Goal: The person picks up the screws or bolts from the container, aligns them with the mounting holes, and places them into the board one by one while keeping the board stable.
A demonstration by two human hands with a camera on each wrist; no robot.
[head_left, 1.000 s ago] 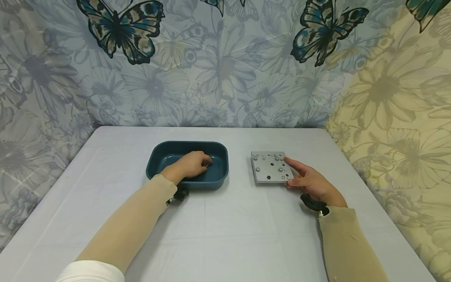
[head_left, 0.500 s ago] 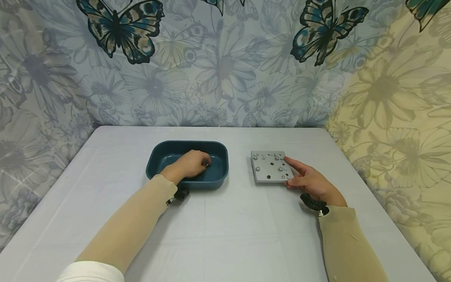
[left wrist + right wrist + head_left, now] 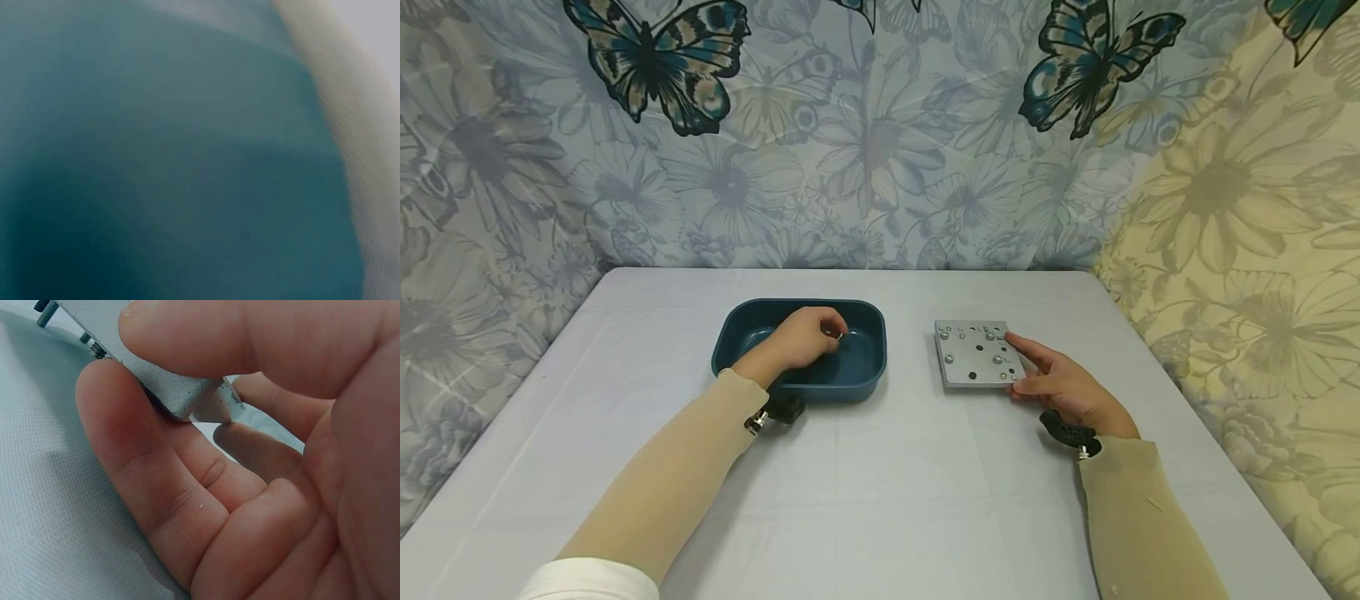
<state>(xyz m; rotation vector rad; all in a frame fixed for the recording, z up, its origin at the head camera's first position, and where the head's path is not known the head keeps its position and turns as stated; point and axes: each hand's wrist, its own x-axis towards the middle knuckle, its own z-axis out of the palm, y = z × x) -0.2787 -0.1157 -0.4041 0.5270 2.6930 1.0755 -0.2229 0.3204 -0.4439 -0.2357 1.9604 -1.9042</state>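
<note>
My left hand [image 3: 801, 340] is over the inside of a dark teal tray [image 3: 850, 393], pinching a small metal piece [image 3: 836, 335] between thumb and fingers. Most of that piece is hidden, so its kind is unclear. Only blurred teal tray wall [image 3: 250, 94] and a sleeve edge fill the left wrist view. At right, a square metal plate [image 3: 966, 358] has holes and several screws in its top. My right hand [image 3: 1066, 387] grips its right edge. In the right wrist view, thumb and fingers hold a corner of the plate [image 3: 175, 394], and threaded screw ends stick out underneath.
Tray and plate stand apart on a white-covered table [image 3: 880, 500]. A black wrist camera [image 3: 786, 408] sits by the tray's front wall, another [image 3: 1067, 432] under the right wrist. Patterned cloth [image 3: 880, 167] hangs behind the table.
My left hand has risen slightly and shifted a little toward the back left within the tray, the small metal piece still pinched. The right hand and the plate have stayed put.
</note>
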